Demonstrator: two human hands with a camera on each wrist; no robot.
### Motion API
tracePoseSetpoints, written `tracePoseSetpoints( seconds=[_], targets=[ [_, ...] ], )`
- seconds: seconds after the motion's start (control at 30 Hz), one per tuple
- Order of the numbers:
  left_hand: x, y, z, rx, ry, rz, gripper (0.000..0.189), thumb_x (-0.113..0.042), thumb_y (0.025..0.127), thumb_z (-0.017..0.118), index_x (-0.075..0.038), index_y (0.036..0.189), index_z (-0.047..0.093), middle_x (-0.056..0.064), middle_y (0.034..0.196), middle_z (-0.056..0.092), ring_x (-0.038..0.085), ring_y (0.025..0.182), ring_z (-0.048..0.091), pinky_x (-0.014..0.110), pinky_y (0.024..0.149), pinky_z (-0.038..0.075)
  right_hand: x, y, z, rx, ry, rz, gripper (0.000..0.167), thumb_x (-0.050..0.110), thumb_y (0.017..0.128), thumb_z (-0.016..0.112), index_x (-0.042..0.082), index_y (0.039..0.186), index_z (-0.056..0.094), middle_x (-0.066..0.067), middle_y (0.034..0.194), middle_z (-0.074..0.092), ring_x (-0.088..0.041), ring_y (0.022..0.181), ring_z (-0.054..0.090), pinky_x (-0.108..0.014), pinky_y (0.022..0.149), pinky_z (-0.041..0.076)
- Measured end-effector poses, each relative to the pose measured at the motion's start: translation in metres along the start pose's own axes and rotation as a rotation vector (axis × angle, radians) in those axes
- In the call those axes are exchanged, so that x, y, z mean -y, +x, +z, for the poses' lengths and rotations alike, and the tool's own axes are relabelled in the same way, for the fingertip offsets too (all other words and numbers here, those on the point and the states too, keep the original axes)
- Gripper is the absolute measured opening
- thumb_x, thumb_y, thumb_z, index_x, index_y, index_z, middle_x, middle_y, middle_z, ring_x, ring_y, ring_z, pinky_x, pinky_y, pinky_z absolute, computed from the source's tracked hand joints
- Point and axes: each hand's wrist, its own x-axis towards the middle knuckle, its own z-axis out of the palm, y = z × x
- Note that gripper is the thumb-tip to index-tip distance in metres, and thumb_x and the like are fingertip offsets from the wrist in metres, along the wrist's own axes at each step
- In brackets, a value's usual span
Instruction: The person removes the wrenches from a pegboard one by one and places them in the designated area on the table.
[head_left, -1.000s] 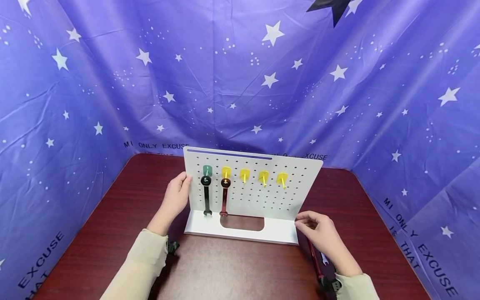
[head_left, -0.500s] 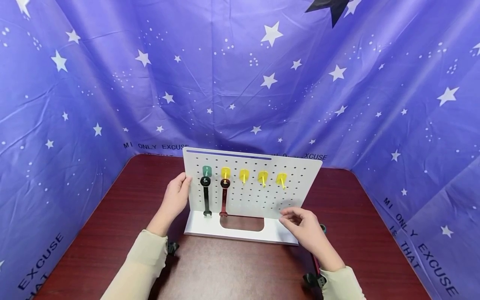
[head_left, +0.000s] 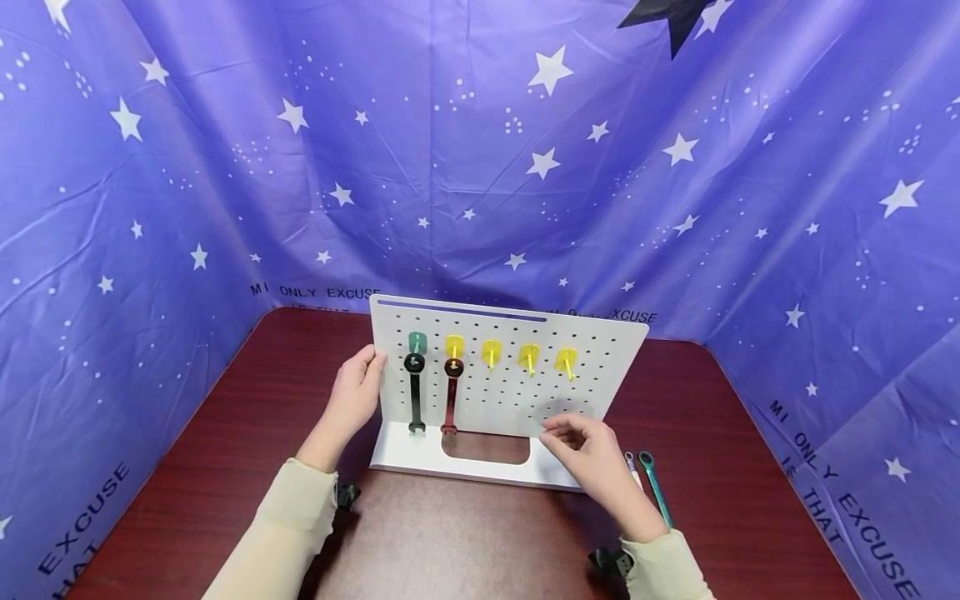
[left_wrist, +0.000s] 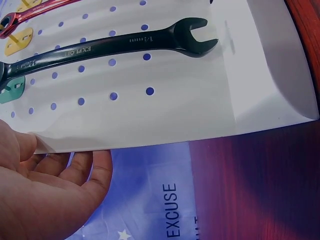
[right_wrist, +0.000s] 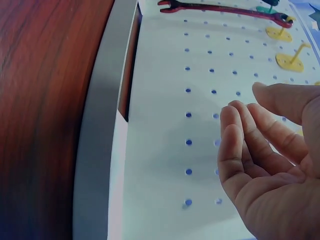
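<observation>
A white pegboard stand (head_left: pixel 510 408) stands upright on the table. My left hand (head_left: pixel 356 385) grips its left edge, the thumb at the front and the fingers behind in the left wrist view. A black combination wrench (head_left: pixel 416 400) hangs from the green hook (head_left: pixel 417 342), and a red wrench (head_left: pixel 451 400) from the yellow hook (head_left: pixel 454 343) beside it. In front of the board's lower right part is my right hand (head_left: pixel 588 454), with fingers loosely bent and nothing between them. The right wrist view shows the thumb apart from the fingertips.
Three more yellow hooks, including the rightmost hook (head_left: pixel 567 362), carry nothing. On the table beyond my right wrist lie a teal wrench (head_left: pixel 656 487) and a silver-ended wrench (head_left: pixel 631 462), partly covered by the forearm. A starry blue curtain (head_left: pixel 465 167) surrounds the table (head_left: pixel 435 533).
My right hand has moved left from the stand's right edge to in front of the board, uncovering the teal wrench. My left hand has stayed on the left edge.
</observation>
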Motion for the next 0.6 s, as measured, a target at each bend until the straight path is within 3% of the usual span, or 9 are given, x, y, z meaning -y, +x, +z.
tracePoseSetpoints(
  seconds=[0.6],
  targets=[
    [0.0, 0.0, 0.0, -0.005, -0.011, -0.002, 0.019, -0.01, 0.107, 0.051, -0.001, 0.096, 0.063, 0.003, 0.063, 0.041, 0.024, 0.066, 0.047, 0.036, 0.061, 0.043, 0.013, 0.006, 0.024, 0.049, 0.048, -0.03, 0.015, 0.005, 0.087, 0.08, 0.001, 0.101, 0.075, 0.004, 0.084, 0.07, -0.013, 0.076, 0.065, -0.028, 0.069, 0.053]
  ],
)
